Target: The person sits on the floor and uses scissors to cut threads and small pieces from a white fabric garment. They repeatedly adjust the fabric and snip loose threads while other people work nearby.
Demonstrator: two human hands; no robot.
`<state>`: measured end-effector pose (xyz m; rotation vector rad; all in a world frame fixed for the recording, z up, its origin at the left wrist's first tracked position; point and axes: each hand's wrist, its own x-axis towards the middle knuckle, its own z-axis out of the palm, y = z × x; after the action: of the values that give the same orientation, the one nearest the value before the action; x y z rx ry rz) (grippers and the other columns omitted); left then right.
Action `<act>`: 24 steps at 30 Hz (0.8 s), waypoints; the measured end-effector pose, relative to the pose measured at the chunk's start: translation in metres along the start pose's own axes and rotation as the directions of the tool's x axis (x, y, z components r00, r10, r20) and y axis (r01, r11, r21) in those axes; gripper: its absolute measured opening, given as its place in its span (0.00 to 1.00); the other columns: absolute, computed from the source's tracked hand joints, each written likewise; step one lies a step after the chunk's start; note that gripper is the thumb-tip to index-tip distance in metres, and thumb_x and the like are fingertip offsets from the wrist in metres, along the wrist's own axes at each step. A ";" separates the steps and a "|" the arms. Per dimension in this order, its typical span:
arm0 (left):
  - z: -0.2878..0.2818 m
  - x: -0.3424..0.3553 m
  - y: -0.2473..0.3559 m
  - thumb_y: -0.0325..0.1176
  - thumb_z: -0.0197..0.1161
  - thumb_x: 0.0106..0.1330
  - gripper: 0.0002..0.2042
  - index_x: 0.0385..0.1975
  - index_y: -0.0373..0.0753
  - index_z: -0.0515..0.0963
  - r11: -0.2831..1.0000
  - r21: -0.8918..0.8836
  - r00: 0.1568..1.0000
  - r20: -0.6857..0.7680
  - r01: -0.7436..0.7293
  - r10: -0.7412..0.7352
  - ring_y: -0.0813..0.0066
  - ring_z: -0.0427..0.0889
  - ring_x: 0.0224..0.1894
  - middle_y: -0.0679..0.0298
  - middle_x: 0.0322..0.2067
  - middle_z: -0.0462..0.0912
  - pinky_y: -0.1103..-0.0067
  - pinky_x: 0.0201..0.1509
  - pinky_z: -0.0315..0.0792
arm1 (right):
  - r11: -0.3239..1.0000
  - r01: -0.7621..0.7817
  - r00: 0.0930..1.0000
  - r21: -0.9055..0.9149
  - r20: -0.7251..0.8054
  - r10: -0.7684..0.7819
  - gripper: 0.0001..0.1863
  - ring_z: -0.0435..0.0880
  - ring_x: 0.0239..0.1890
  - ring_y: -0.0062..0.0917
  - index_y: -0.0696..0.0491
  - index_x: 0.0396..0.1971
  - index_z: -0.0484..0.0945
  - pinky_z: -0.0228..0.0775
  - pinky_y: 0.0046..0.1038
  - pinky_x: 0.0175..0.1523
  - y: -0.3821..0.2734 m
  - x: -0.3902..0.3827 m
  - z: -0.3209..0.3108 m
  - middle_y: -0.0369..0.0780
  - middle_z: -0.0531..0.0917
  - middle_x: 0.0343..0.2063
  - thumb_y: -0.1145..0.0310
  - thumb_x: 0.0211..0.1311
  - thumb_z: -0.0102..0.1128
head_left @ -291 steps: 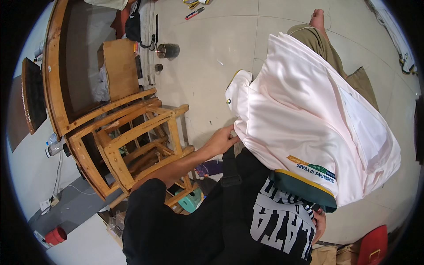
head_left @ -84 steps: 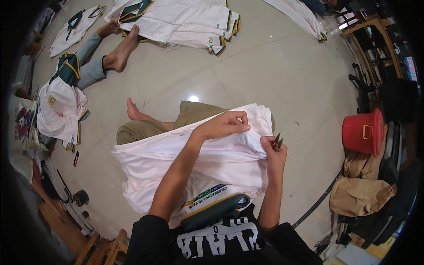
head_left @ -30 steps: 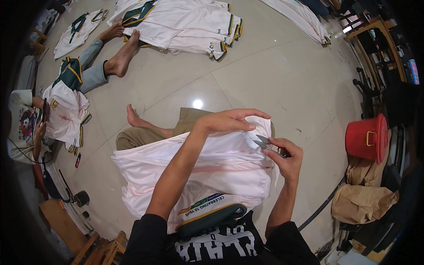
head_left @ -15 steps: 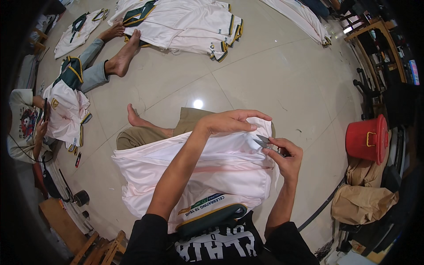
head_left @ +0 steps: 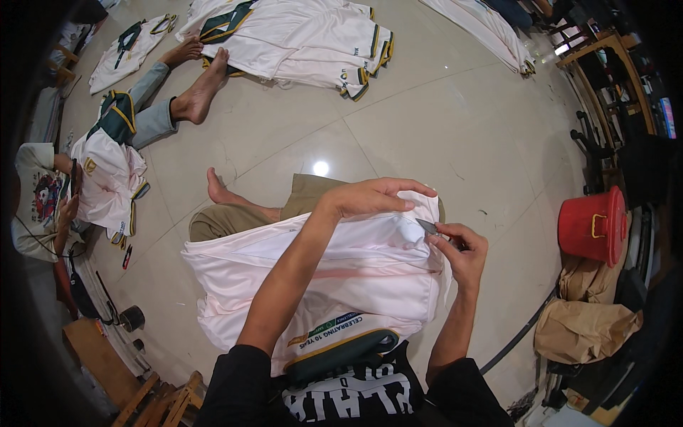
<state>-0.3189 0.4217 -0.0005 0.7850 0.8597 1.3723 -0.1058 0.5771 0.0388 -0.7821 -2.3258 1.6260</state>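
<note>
Pinching thread snips [head_left: 428,227], right hand [head_left: 467,254] aims them leftward; left hand [head_left: 371,196], thumb and fingers apart, apparently steadies white shirt [head_left: 363,263] beneath.

Shirt [head_left: 398,267]: across the legs [head_left: 228,222], beneath the left forearm [head_left: 288,281]
Left hand [head_left: 366,196]: at the shirt's far edge
Snips [head_left: 427,225]: in the right hand [head_left: 467,254]
Lidded bucket [head_left: 585,226]: at right, beyond the paper bag [head_left: 587,331]
Shirt pile [head_left: 306,39]: on the floor [head_left: 292,139] ahead, right of a co-worker's feet [head_left: 201,96]

Overhead light leaves a white glare spot [head_left: 321,169] on the glossy floor [head_left: 441,128] as I watch remotely, my fisheye view bending into black corners.
</note>
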 end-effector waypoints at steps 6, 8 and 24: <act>-0.004 0.000 -0.003 0.36 0.57 0.73 0.23 0.67 0.42 0.70 0.998 0.048 0.999 -0.019 0.029 -0.028 0.71 0.67 0.65 0.59 0.64 0.71 0.77 0.70 0.59 | 0.993 -0.002 0.998 0.120 0.058 -0.005 0.20 0.80 0.36 0.16 0.59 0.43 0.86 0.71 0.19 0.44 0.004 0.000 0.002 0.38 0.87 0.35 0.80 0.46 0.77; -0.004 0.001 -0.004 0.37 0.56 0.73 0.23 0.67 0.42 0.70 0.996 0.080 0.999 -0.023 0.032 -0.030 0.70 0.65 0.67 0.59 0.65 0.70 0.76 0.71 0.57 | 0.994 -0.003 0.999 0.108 0.054 -0.003 0.19 0.79 0.35 0.15 0.59 0.42 0.86 0.70 0.18 0.42 0.002 0.001 0.006 0.37 0.87 0.35 0.79 0.46 0.78; -0.004 0.005 -0.007 0.36 0.55 0.74 0.22 0.67 0.41 0.69 0.995 0.070 0.997 -0.037 0.067 -0.064 0.68 0.64 0.69 0.58 0.66 0.69 0.75 0.73 0.56 | 0.999 0.025 1.000 -0.025 0.001 -0.025 0.14 0.73 0.27 0.12 0.58 0.36 0.88 0.62 0.18 0.33 -0.004 0.006 0.011 0.34 0.87 0.30 0.77 0.46 0.77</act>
<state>-0.3185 0.4267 -0.0091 0.7825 0.9583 1.3066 -0.1172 0.5706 0.0374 -0.7537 -2.3515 1.5904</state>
